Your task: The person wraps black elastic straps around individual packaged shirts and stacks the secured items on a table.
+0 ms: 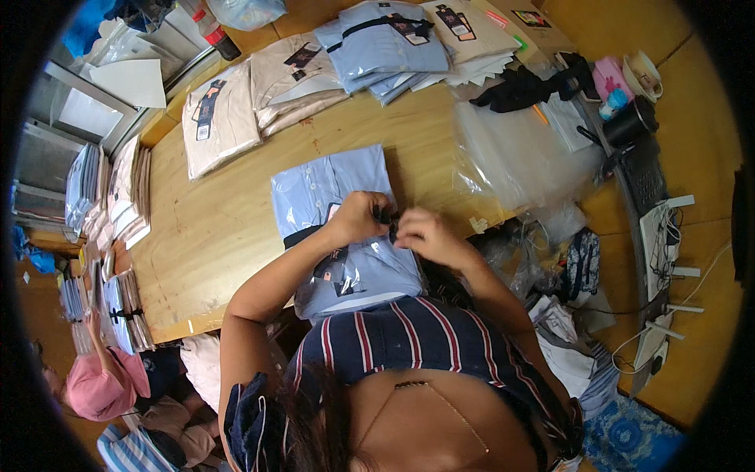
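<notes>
A stack of folded light-blue shirts (334, 179) in transparent plastic lies near the table's front edge, against my body. Around its middle runs a black cloth strip (384, 215), and dark printed tags show through the plastic below it. My left hand (362, 218) is closed on the strip at the stack's right side, fingers curled. Facing it, my right hand (431, 236) pinches the strip's other part with bent fingers. The fingers partly hide where the two parts of the strip meet.
Along the table's (204, 236) far edge lie bagged beige shirts (220, 118) and a strip-tied blue shirt bundle (385, 47). Black cloth strips (511, 88) and transparent plastic bags (511, 149) lie at right. A bottle (216, 35) stands far left. Another person in pink (106, 385) is at lower left.
</notes>
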### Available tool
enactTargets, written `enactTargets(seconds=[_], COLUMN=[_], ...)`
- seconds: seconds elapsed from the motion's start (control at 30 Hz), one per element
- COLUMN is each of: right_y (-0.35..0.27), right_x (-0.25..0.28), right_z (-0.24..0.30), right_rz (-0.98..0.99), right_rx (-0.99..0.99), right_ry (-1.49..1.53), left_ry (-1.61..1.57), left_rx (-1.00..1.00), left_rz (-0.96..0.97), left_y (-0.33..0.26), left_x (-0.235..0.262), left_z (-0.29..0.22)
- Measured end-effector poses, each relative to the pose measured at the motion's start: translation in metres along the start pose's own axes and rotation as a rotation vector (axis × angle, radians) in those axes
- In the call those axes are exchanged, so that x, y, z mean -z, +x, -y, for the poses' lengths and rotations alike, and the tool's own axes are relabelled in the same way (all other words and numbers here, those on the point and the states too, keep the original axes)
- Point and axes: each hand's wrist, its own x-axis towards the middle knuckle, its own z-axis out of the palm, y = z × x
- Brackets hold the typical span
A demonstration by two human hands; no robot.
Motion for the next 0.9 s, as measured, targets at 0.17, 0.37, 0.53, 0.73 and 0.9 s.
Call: enactTargets(seconds=[0.17,0.37,0.53,0.73,0.9], right_y=[0.018,0.019,0.02,0.029,0.005], right_x=[0.0,-0.008,-0.011,-0.016,-0.027], right_z=[-0.032,-0.045,-0.036,-0.049,-0.05], right_rz=[-0.097,-0.029,-0.092,-0.262,-0.166], right_rx=[-0.54,-0.33,-0.398,-0.389,-0.691], right_ry=[0.77,0.378,0.301,0.131,0.563], left_ry=[0.538,0.78,0.847,0.517,-0.527], left_rx=[-0.538,-0.629,-0.542,-0.177,0.671], left_rz=[-0.089,-0.311,-0.321,-0.611,-0.897], left_y=[0.002,-0.005,-0.018,-0.056,-0.125], left_x=[-0.005,-0.011,-0.007,-0.006,-0.002], left_z=[-0.005,-0.007,-0.008,-0.002,0.052])
